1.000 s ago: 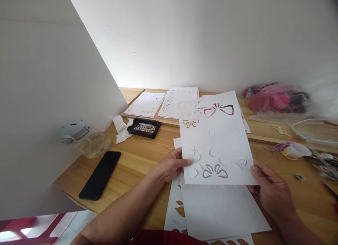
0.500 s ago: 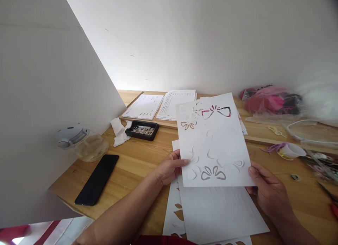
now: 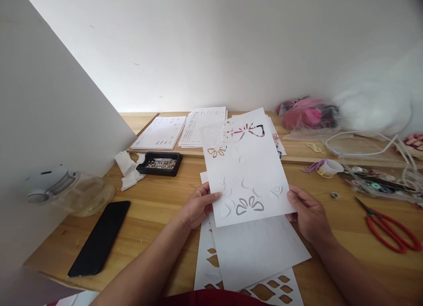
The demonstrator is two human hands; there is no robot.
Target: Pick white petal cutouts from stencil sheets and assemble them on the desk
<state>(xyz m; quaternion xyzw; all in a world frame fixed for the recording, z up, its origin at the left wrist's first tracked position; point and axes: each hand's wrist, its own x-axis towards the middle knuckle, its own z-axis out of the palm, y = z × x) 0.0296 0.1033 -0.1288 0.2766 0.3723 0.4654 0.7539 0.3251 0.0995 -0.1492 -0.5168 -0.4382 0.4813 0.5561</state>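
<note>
Both hands hold up a white sheet [image 3: 251,169] with cut-out petal and loop shapes. At its left edge, my left hand [image 3: 197,205] pinches it, thumb on top. My right hand [image 3: 307,211] grips the lower right edge, also with the thumb on top; the fingers beneath are mostly hidden. Under the raised sheet lies a plain white sheet [image 3: 257,253], tilted on the table. Below that, a sheet with larger leaf-shaped holes [image 3: 203,270] shows at the left and bottom. Wood and darker things behind show through the cut-outs.
A black phone [image 3: 99,237], a clear container [image 3: 82,193], crumpled tissue [image 3: 127,169] and a black tray of beads [image 3: 159,164] are left. Printed sheets [image 3: 158,132] lie on the raised board. Red-handled scissors [image 3: 388,229], a white cup [image 3: 331,167] and bagged pink material [image 3: 307,116] are right.
The view has swung to the right, so the scissors now show fully. Both hands keep their hold on the cut-out sheet, which is tilted slightly more.
</note>
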